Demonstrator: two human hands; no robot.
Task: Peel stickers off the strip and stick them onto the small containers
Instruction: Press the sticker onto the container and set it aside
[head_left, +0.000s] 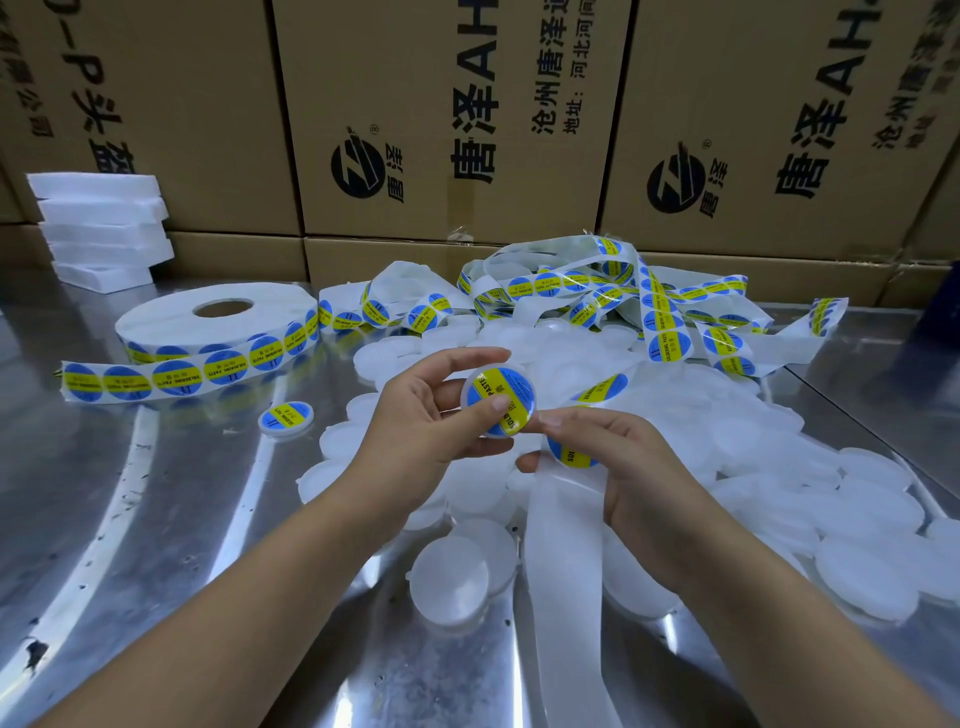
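My left hand (415, 423) grips a round, frosted plastic container (469, 389), thumb pressing its glossy blue-and-yellow sticker (517, 384). Just right, my right hand (628, 462) pinches the slick white strip (563, 561) above blank translucent containers (753, 467) heaped on the shiny steel desk (156, 519).

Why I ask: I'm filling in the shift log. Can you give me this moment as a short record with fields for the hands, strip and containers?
left hand: holds labelled container, thumb pressing on its face
right hand: pinches strip beside next sticker
finished container: lies on table, left of the heap
blank containers: heaped beneath and right of the hands
sticker roll: flat on the table, far left
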